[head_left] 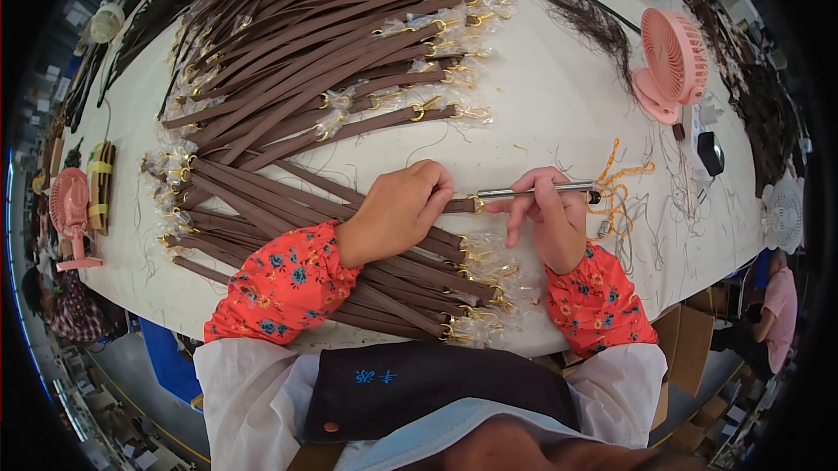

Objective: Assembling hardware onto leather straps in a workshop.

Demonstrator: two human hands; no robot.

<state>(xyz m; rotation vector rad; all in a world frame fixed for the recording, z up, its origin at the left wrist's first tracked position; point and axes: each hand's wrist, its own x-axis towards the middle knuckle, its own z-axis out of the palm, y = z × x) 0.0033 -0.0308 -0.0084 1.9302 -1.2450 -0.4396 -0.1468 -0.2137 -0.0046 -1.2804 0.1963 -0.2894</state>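
My left hand pinches a brown strap near its end, where a small gold-coloured metal fitting shows. In my right hand lies a slim silver rod-shaped tool with a black end, gripped between thumb and fingers. The tool's far tip reaches over the strap's end, close to the left fingertips; whether they touch I cannot tell. A yellow cord lies by the tool's black end. Under my left forearm spreads a bundle of brown straps, their gold clasps wrapped in clear plastic.
A large pile of brown straps covers the far left of the white table. One pink fan stands far right, another pink fan at left. Loose threads lie right. A person sits beyond the right edge.
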